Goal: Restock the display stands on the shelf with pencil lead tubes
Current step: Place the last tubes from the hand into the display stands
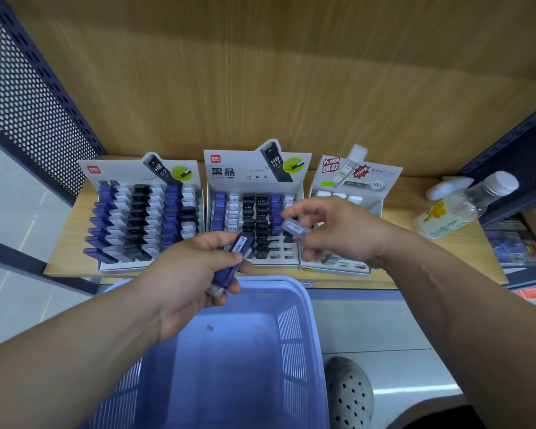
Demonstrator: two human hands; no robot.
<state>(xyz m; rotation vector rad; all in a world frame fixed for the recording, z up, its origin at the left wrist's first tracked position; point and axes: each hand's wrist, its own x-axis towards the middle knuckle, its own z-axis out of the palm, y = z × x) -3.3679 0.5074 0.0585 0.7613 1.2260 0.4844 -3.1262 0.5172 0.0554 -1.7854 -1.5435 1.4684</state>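
Now: three display stands on the shelf, and two hands, each with a lead tube.

Left stand (115, 174), near the left edge of the shelf (430, 252), holds rows of blue, white and black tubes. Middle stand (229, 168) is filled at the back, with open slots in front. Right stand (331, 171) shows three white tubes at its back. Left hand (186, 274) curls round a dark blue tube (232, 261) above the shelf's front edge; whether it holds more than one, I cannot tell. Right hand (338, 230) pinches one pale tube (294, 227) over the middle stand's right side. One blue basket (307, 305) sits below the front edge. One clear bottle (455, 209) lies near the right edge.
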